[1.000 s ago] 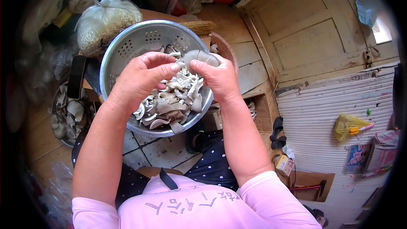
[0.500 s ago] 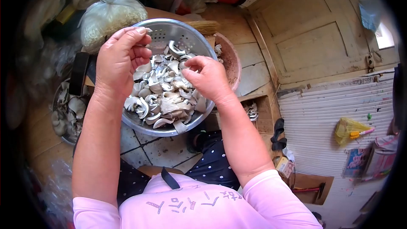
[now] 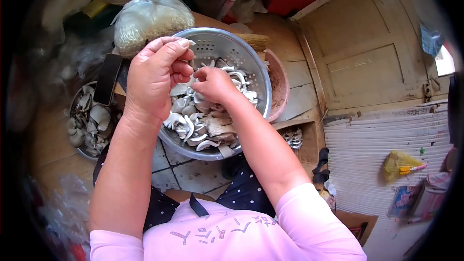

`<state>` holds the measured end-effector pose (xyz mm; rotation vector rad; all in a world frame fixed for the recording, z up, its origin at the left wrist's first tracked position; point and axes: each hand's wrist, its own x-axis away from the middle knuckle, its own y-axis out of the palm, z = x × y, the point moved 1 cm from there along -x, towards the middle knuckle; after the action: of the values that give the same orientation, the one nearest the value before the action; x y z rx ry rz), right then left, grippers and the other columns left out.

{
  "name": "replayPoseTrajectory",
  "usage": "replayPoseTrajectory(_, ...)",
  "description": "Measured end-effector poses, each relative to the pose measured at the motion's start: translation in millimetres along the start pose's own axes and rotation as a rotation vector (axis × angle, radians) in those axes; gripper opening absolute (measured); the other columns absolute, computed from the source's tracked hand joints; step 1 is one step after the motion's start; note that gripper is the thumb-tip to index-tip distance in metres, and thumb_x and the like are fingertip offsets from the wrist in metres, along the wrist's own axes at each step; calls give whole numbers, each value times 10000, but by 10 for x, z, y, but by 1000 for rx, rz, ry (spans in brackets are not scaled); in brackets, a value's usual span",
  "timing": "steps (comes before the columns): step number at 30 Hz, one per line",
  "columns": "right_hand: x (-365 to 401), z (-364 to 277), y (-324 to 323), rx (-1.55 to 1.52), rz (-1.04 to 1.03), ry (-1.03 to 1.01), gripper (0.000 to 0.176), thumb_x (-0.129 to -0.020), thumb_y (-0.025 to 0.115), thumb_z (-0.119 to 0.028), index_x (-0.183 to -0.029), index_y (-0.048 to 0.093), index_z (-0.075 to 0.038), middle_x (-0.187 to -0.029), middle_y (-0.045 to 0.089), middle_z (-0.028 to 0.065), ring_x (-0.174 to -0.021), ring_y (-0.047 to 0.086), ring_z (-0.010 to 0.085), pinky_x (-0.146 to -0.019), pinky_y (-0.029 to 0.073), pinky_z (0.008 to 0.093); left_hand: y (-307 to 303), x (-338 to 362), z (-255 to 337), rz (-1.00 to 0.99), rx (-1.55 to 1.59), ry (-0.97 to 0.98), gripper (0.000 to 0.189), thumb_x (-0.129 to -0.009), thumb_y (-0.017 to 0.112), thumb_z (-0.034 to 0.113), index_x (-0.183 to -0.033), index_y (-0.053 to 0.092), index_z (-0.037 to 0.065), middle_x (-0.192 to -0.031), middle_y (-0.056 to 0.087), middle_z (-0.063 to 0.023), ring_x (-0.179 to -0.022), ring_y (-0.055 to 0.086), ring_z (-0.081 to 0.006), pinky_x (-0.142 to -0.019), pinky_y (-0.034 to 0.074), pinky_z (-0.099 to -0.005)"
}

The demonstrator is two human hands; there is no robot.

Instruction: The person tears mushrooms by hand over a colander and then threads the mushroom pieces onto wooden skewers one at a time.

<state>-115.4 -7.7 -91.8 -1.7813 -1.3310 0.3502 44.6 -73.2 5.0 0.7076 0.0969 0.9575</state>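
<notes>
My left hand (image 3: 157, 75) is raised over the left rim of a perforated metal colander (image 3: 262, 70). Its thumb and forefinger pinch a small pale piece of mushroom (image 3: 192, 43), while the other fingers curl inward. Close beside it, my right hand (image 3: 216, 85) hovers above the torn oyster mushrooms (image 3: 220, 126) in the colander. The right fingers are drawn together and point at the left hand; whatever lies between them is hidden.
A second bowl holds whole mushrooms (image 3: 99, 117) at the left, partly under a dark strap-like object (image 3: 107, 79). Behind stands a tied plastic bag (image 3: 150, 21). A pink basin (image 3: 279, 87) and a straw broom (image 3: 256, 41) sit right of the colander.
My right hand has moved left, close to my left hand, and its fingers have come together. The left hand keeps its pinch. The whole view has shifted slightly.
</notes>
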Motion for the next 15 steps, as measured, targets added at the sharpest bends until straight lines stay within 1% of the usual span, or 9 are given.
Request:
replayPoseTrajectory(1,-68,21,55,54,-28,28,454,-722,678,-278,-1110,665,-41,-1052,677,164,-983,650,288,-866,502,363,-25,-1,11,5,-1,5,133,-884,628,155,-959,634,45,-791,652,-33,-613,602,-76,-596,493,-215)
replayPoseTrajectory(3,-161,38,158,65,-37,42,471,-724,677,-294,-1119,655,-39,-1048,678,163,-1000,642,294,-884,492,360,-72,3,29,5,0,10,131,-883,623,146,-968,626,46,-802,664,-40,-616,614,-99,-574,498,-230)
replayPoseTrajectory(5,-225,33,240,101,-109,89,504,-726,680,-252,-1173,625,-25,-1147,637,199,-1067,611,327,-939,466,384,-79,33,59,9,-4,19,130,-883,621,145,-963,628,43,-798,664,-41,-616,613,-100,-575,494,-230)
replayPoseTrajectory(6,-297,97,314,91,-151,97,561,-727,683,-265,-1224,591,-21,-1172,624,209,-1097,597,330,-960,454,384,-83,39,71,0,6,7,131,-883,621,147,-962,627,43,-796,663,-40,-614,613,-99,-575,494,-230)
replayPoseTrajectory(8,-489,300,542,98,-156,77,573,-728,683,-270,-1236,582,-25,-1170,623,213,-1095,598,333,-959,455,386,-73,50,101,5,17,-14,131,-881,624,150,-957,627,44,-786,661,-37,-604,611,-98,-575,493,-230)
replayPoseTrajectory(11,-570,330,654,104,-168,75,597,-729,688,-272,-1261,559,-35,-1161,624,222,-1091,599,338,-952,459,387,-91,48,102,5,20,-15,134,-883,626,158,-954,628,44,-777,658,-35,-593,608,-97,-577,493,-231)
replayPoseTrajectory(13,-537,257,600,-4,-138,62,589,-723,703,-251,-1253,561,-37,-1149,629,222,-1085,604,338,-944,463,389,-91,57,125,3,21,-13,136,-883,626,158,-955,629,42,-776,657,-35,-594,608,-97,-578,494,-231)
replayPoseTrajectory(14,-515,230,574,-63,-92,87,570,-713,718,-226,-1230,571,-33,-1124,639,220,-1065,614,331,-921,474,380,-95,69,128,-1,21,-18,137,-884,626,158,-956,630,41,-774,656,-36,-595,608,-97,-578,494,-231)
replayPoseTrajectory(15,-521,251,595,-64,-95,86,570,-713,718,-226,-1230,571,-33,-1124,639,220,-1065,614,331,-921,474,380,-101,80,129,3,20,-18,137,-884,626,158,-956,630,41,-774,656,-36,-595,608,-97,-578,494,-231)
